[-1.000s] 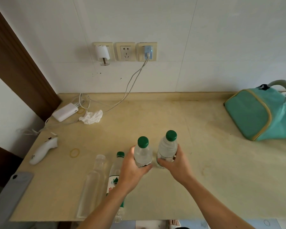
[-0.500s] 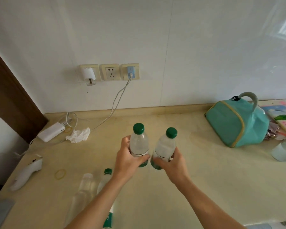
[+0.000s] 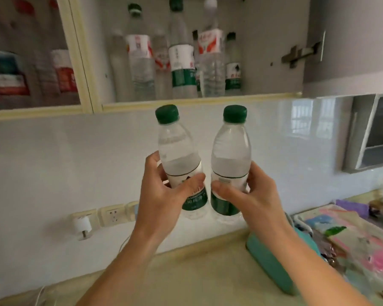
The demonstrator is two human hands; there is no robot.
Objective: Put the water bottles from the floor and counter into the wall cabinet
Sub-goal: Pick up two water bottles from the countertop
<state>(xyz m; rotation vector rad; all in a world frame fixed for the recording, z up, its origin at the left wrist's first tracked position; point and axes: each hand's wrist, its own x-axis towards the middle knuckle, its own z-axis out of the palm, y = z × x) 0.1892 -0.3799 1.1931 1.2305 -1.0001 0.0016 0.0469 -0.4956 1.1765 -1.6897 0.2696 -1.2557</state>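
two green-capped clear bottles, left bottle (image 3: 180, 160) and right bottle (image 3: 230, 164), upright below the open cabinet (image 3: 199, 100)

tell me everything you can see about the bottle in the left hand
The left bottle is clear plastic with a dark green screw cap and a white-and-green label around its lower half. It looks partly filled with water. It is held nearly upright, tilted slightly left, in the air below the open wall cabinet. The left hand grips its labelled part, thumb across the front. It stands close beside the right bottle; whether they touch is unclear.
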